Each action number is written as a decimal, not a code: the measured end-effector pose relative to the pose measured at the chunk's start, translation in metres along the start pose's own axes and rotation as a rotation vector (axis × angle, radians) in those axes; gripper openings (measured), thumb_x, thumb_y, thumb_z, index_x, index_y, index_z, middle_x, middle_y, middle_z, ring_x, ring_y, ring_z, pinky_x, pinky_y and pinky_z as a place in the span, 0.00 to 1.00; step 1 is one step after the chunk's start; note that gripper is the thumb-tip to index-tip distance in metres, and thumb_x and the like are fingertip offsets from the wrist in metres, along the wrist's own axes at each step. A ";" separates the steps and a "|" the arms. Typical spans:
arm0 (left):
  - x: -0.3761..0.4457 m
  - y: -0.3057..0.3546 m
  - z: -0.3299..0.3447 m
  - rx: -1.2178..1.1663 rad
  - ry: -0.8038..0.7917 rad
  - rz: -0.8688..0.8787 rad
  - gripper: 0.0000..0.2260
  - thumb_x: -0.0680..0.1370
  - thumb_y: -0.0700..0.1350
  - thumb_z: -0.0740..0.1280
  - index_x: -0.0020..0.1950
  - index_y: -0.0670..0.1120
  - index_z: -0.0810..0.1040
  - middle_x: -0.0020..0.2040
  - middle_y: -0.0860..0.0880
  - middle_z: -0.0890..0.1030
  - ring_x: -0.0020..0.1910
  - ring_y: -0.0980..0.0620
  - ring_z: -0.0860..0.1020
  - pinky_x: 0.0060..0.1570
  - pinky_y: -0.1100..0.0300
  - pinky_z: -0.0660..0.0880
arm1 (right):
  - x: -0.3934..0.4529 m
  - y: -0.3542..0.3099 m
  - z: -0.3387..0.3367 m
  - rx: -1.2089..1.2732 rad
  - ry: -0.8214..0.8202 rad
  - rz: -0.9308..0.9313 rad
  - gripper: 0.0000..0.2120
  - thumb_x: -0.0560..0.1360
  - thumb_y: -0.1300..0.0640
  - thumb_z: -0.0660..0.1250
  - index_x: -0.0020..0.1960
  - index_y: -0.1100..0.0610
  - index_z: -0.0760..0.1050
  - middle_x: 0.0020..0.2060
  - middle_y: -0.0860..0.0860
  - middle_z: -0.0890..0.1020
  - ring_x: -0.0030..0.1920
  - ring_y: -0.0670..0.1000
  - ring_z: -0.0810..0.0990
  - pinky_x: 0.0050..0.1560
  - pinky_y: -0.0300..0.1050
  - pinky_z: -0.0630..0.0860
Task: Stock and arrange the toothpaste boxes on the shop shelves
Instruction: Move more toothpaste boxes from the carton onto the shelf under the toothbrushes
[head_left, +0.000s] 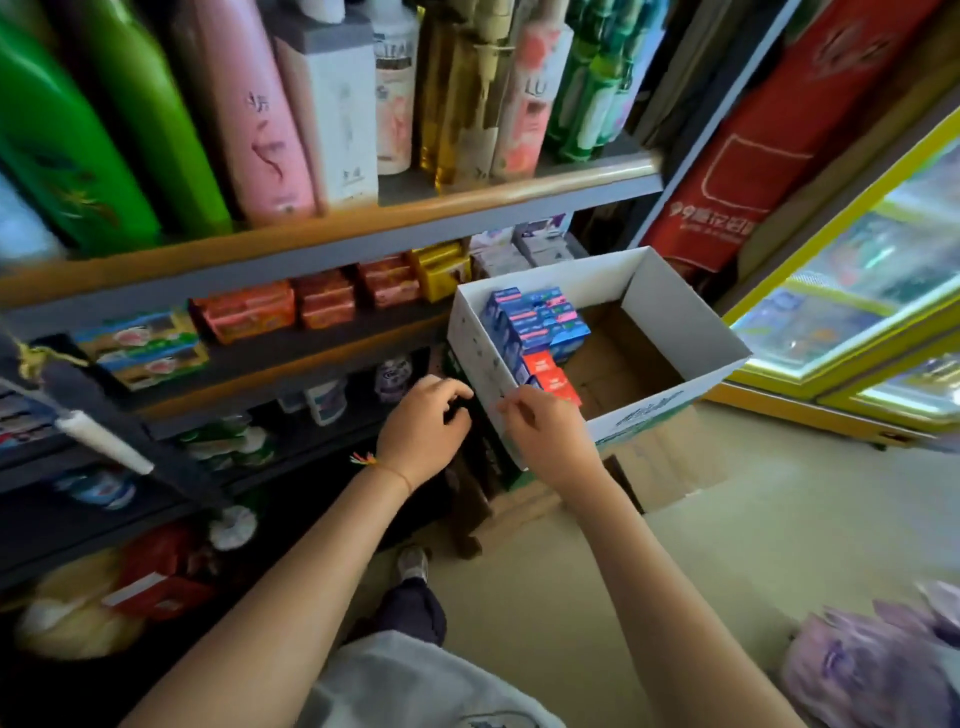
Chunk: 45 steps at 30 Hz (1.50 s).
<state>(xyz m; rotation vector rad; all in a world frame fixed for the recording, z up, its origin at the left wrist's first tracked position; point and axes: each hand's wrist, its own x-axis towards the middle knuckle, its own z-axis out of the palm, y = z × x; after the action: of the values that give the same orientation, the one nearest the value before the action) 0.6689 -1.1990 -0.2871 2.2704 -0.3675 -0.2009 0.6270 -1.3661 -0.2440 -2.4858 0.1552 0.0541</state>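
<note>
An open white carton (691, 322) sits tilted beside the shelves (332, 244), its mouth facing up toward the camera. The toothpaste boxes (537, 322) stand packed in the carton's left corner, against its near-left wall: blue ones at the back, 2 red ones (550, 376) nearer the hands. They stand on end, long axes running down into the carton, end flaps pointing up out of the mouth. The rest of the carton floor is bare brown card.

The right hand (545, 434) is at the carton's near-left rim, its fingers (511, 408) curled and pinching that rim, just beside the red boxes. The left hand (423, 428) hangs just left of the carton, at the dark gap by the lower shelf; its fingers (452, 389) are curled, and whether they grip anything I cannot tell. A thread bracelet (366, 460) circles the left wrist.

Above, tall bottles (244, 114) fill the top shelf; soap packs (322, 299) line the next one down
</note>
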 end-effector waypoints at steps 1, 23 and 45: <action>0.020 0.003 0.006 0.012 0.014 0.021 0.10 0.77 0.41 0.68 0.58 0.46 0.80 0.55 0.47 0.77 0.56 0.47 0.76 0.57 0.55 0.72 | 0.016 0.008 -0.007 -0.011 0.010 0.028 0.08 0.79 0.58 0.64 0.52 0.57 0.81 0.46 0.53 0.84 0.45 0.54 0.80 0.46 0.49 0.76; 0.164 0.070 0.115 0.475 0.258 -0.068 0.03 0.73 0.41 0.69 0.46 0.46 0.81 0.52 0.48 0.80 0.54 0.46 0.78 0.65 0.46 0.69 | 0.195 0.171 -0.077 -0.490 -0.269 -0.259 0.23 0.78 0.55 0.64 0.72 0.50 0.66 0.68 0.52 0.69 0.68 0.53 0.67 0.66 0.50 0.67; 0.159 0.165 0.151 -0.033 0.226 -0.451 0.36 0.71 0.62 0.72 0.75 0.51 0.66 0.69 0.53 0.72 0.67 0.54 0.71 0.66 0.55 0.71 | 0.232 0.182 -0.156 0.400 -0.339 -0.274 0.08 0.78 0.55 0.68 0.53 0.52 0.70 0.46 0.47 0.79 0.44 0.49 0.81 0.40 0.50 0.81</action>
<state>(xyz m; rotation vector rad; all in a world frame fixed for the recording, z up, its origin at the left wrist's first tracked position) 0.7473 -1.4609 -0.2671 2.2857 0.2682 -0.1749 0.8344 -1.6274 -0.2469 -2.0415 -0.2905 0.2965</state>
